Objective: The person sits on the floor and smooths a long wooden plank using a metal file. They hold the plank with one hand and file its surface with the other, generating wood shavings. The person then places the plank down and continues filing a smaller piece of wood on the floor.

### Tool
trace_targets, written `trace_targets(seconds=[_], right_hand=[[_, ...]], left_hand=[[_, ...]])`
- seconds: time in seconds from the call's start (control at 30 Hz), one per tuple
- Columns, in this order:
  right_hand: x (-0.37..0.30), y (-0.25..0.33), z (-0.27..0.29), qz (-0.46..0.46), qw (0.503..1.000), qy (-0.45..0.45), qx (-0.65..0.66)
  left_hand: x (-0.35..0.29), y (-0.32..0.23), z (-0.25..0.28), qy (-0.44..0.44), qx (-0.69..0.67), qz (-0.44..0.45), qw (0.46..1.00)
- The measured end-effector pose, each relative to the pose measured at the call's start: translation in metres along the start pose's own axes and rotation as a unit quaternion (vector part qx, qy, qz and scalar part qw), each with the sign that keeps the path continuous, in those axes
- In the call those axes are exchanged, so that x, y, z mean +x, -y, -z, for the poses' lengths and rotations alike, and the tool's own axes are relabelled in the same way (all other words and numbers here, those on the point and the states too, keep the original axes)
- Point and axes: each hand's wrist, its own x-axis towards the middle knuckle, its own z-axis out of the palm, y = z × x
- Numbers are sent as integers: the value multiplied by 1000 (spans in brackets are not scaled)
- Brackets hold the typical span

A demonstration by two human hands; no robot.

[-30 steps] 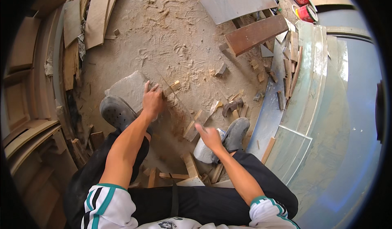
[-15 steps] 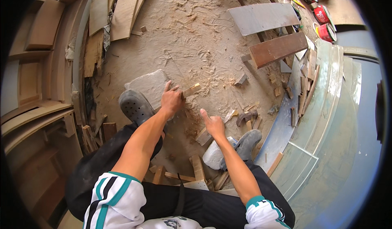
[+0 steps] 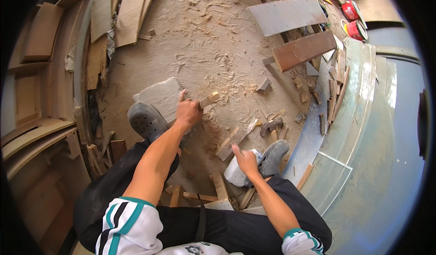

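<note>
My left hand (image 3: 189, 113) is closed on a small wooden strip (image 3: 210, 99) with a pale end that sticks out to the right. It is beside a flat grey stone block (image 3: 160, 96), with the index finger stretched toward the block's edge. My right hand (image 3: 245, 160) is curled with the thumb side up, above a whitish block (image 3: 236, 172) near my right shoe; whatever its fingers hold, if anything, is hidden. A hammer (image 3: 271, 127) lies on the floor just beyond, its handle partly hidden. A wood offcut (image 3: 230, 143) lies between my hands.
My grey clogs (image 3: 148, 121) flank the work spot. Wood shavings cover the floor. Boards (image 3: 306, 50) stand at the far right, by red cans (image 3: 355, 29). Glass sheets (image 3: 349, 114) line the right side; wooden panels and cabinet frames (image 3: 41, 137) fill the left. Scraps lie between my legs.
My right hand has drawn back toward me and slightly right, now over the whitish block. My left hand keeps its grip on the wooden strip beside the stone. The view has shifted slightly.
</note>
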Motion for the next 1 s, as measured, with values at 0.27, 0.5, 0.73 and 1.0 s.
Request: trace_targets(seconds=[0.27, 0.5, 0.73, 1.0], right_hand=[[60, 47, -16, -58, 997, 55, -18], [24, 22, 10, -40, 997, 49, 54], [6, 8, 0, -74, 995, 74, -2], [71, 45, -30, 19, 997, -14, -68]], left_hand=[[4, -11, -5, -17, 5, -20, 1000], [0, -5, -4, -27, 17, -15, 999], [0, -1, 0, -24, -3, 2, 1000], [-3, -9, -6, -20, -17, -5, 1000]])
